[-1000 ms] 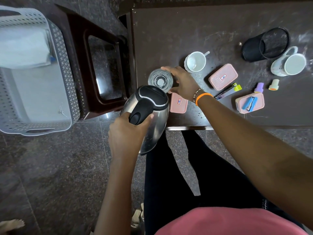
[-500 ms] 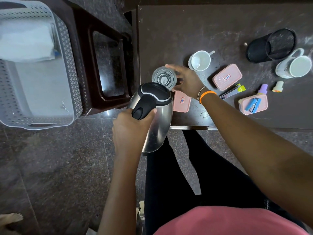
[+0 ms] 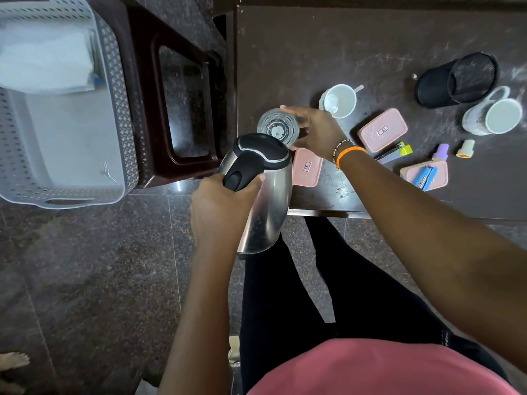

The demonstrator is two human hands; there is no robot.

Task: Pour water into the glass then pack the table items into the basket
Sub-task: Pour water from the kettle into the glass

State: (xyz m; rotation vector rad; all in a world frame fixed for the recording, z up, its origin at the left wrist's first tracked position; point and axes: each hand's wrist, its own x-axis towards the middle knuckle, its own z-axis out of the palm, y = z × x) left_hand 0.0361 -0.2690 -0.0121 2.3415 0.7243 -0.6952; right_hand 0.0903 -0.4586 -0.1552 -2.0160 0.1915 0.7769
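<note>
A steel kettle [image 3: 265, 206] with a black lid and handle hangs at the table's near-left corner, tilted toward a clear glass [image 3: 275, 126]. My left hand [image 3: 222, 206] grips the kettle's handle. My right hand [image 3: 316, 132] wraps its fingers around the right side of the glass, which stands on the dark table [image 3: 328, 47]. A grey perforated basket [image 3: 57, 132] sits on a stool at the left, with white paper in its far end.
On the table lie two white cups [image 3: 339, 101] [image 3: 496, 115], a black mesh holder [image 3: 459, 79] on its side, three pink boxes [image 3: 382, 129], a blue stapler [image 3: 425, 176], a clipper [image 3: 395, 152] and two small caps [image 3: 440, 152]. A dark stool [image 3: 182, 109] stands between basket and table.
The kettle has swung a little more upright and its lid now covers part of the glass rim. My right hand stays on the glass.
</note>
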